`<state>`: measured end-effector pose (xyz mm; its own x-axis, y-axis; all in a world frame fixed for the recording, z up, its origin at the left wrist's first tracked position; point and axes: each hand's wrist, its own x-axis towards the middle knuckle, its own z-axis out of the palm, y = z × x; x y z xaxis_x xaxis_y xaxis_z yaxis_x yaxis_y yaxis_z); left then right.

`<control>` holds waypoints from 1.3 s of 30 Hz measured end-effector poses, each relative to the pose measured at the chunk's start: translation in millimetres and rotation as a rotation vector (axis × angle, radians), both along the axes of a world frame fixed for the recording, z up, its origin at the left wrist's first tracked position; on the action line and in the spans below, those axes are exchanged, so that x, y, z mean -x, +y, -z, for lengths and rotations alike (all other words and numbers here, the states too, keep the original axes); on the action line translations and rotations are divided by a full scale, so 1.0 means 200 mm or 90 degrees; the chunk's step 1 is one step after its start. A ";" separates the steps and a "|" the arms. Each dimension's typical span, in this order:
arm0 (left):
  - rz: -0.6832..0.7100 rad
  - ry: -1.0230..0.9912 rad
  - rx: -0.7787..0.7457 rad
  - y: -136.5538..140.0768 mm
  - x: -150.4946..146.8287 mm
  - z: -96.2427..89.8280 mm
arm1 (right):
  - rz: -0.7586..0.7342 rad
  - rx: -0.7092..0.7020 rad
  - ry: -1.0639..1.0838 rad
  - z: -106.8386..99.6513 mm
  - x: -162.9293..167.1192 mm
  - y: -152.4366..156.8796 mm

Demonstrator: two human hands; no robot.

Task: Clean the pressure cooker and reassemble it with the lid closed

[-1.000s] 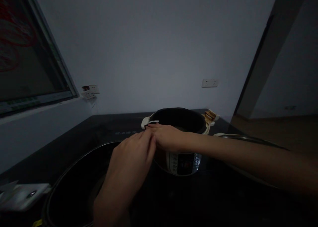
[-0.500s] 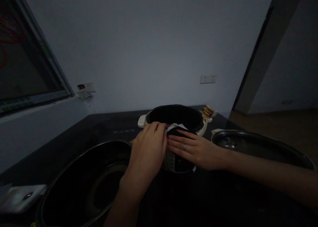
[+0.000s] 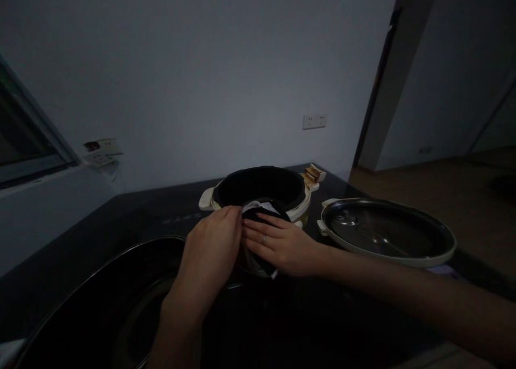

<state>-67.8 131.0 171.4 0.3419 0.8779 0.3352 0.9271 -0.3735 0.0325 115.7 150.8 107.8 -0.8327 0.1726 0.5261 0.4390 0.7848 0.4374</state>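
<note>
My left hand (image 3: 212, 250) is closed round the left side of a dark round container (image 3: 255, 265), its fingers bent over the top edge. Across the container's dark upper face lies my right hand (image 3: 278, 245), fingers together and pressed against it, a ring on one of them. White crumpled tissue or cloth (image 3: 264, 205) sticks out at the top, between the hands and the pot behind. The container's exact kind is too dark to make out. Just behind it stands an open cooker (image 3: 305, 206) with a black inside and pale side handles.
At the lower left is a large dark pot (image 3: 86, 288), open at the top. A glass lid (image 3: 387, 226) with a pale rim lies on the right of the black countertop (image 3: 145, 207). Wall sockets (image 3: 314, 121) sit on the wall behind, and a window (image 3: 28, 127) is at the left.
The view has turned to the right, so everything sits further left and more of the glass lid shows. Both hands keep their hold on the container, which appears slightly turned.
</note>
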 end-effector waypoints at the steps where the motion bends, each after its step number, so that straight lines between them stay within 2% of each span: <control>1: 0.002 -0.001 -0.005 0.00 0.00 0.00 | 0.022 0.009 0.003 0.01 -0.02 -0.01; 5: -0.009 -0.008 -0.013 -0.01 -0.02 -0.01 | 0.107 0.066 0.041 0.05 -0.14 -0.05; 10: -0.005 0.028 -0.024 -0.02 -0.04 0.00 | 0.187 0.118 0.156 0.13 -0.23 -0.06; 16: -0.008 0.052 -0.022 -0.02 -0.05 0.02 | 0.212 0.228 0.401 0.22 -0.24 -0.04; 21: -0.018 0.066 -0.033 0.00 -0.05 0.04 | 0.200 0.339 0.673 0.21 -0.29 0.09; 24: -0.020 0.065 -0.042 0.01 -0.04 0.06 | 0.217 0.381 0.754 0.16 -0.31 0.15; 29: -0.001 0.058 -0.065 0.03 -0.03 0.08 | 0.277 0.377 0.730 0.12 -0.29 0.08; 33: 0.003 0.064 -0.070 0.03 -0.03 0.08 | 0.362 0.351 0.609 0.08 -0.28 0.04; 39: 0.007 0.067 -0.085 0.02 -0.04 0.08 | 0.537 0.366 0.462 -0.07 -0.28 0.16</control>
